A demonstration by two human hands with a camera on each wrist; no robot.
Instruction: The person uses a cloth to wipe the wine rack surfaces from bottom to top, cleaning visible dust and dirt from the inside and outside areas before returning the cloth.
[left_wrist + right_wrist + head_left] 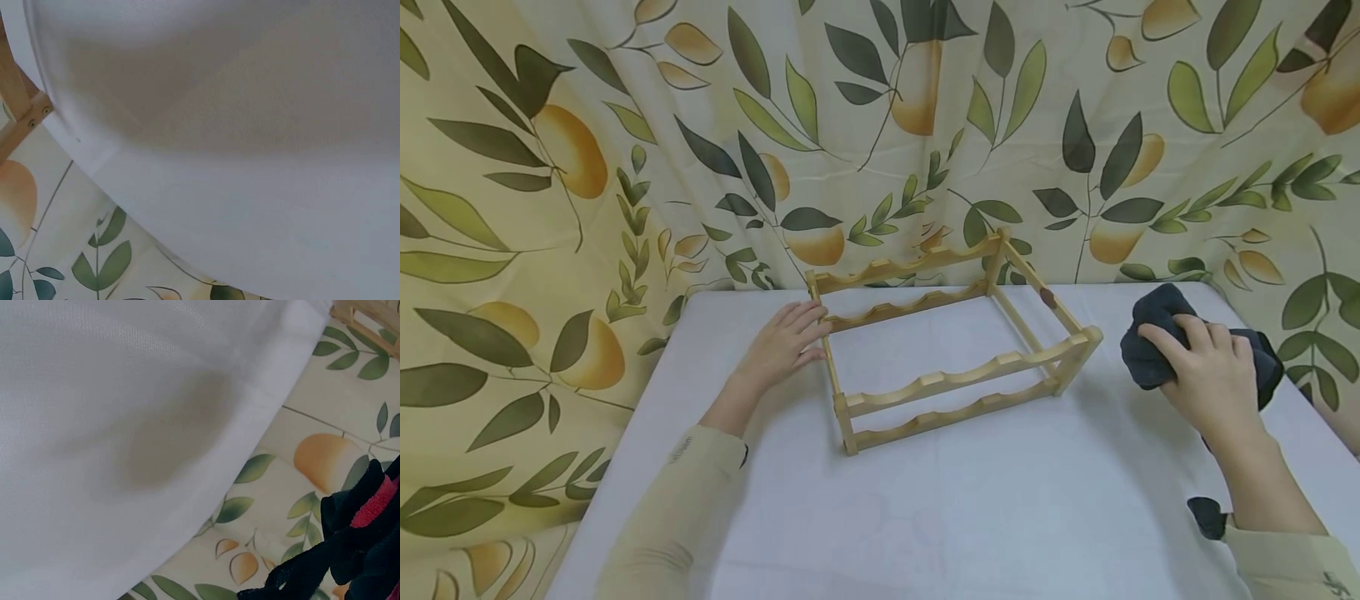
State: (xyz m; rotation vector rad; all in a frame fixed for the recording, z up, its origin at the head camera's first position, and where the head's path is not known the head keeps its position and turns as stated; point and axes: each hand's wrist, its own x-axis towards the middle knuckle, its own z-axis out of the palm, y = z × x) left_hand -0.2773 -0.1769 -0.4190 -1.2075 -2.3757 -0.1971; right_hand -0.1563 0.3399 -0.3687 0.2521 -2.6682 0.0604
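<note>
A light wooden wine rack with scalloped rails stands on the white-covered table. My left hand is at its left end, the fingers extended and the fingertips right at the end bar. One corner of the rack shows at the left edge of the left wrist view. To the right of the rack, my right hand grips a bunched dark navy cloth, held up off the tabletop. In the right wrist view the cloth hangs in folds, and a pinkish-red patch shows among them.
The white tablecloth covers the table, whose far edge runs just behind the rack. A curtain printed with leaves and orange fruit hangs behind the table and along its left side.
</note>
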